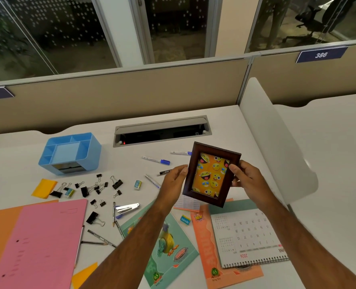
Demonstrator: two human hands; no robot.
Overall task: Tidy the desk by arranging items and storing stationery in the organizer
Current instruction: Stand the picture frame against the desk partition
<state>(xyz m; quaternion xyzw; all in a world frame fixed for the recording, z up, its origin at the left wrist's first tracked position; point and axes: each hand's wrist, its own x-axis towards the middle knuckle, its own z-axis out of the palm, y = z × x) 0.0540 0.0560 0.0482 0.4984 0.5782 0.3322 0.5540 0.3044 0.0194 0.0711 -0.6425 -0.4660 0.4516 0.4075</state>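
- Desk [225,126] of pale white laminate, backed by a low beige partition [131,90]; behind that, glass panels dotted with small white marks, and a dark office chair [310,19] seen through the glass at far right.
- Cable tray [162,131] with its grey lid raised sits recessed in the desk near the partition.
- Blue organizer [71,153] stands at back left, its top split into several compartments; nothing shows in them.
- Binder clips [93,187], black, lie scattered just in front of the organizer, with a yellow note pad [45,187] at their left.
- Markers with blue caps [156,159] lie apart on the bare surface between the organizer and the hands.
- Stapler [127,208], pencils [99,238] and a pink folder [41,240] over an orange one fill the near left.
- Notebooks, one teal [173,251] and one orange [206,247], lie near centre; a spiral calendar [248,236] rests on the orange one.
- Picture frame [211,174], dark wood around a yellow emoji print, is held up above the desk, tilted slightly clockwise, touching nothing below.
- Left hand [174,180] grips the frame's left edge, thumb on its front and fingers behind.
- Right hand [247,177] grips the right edge the same way, thumb tip on the front rim.
- Both forearms reach in from the bottom edge, bare, angled toward each other.
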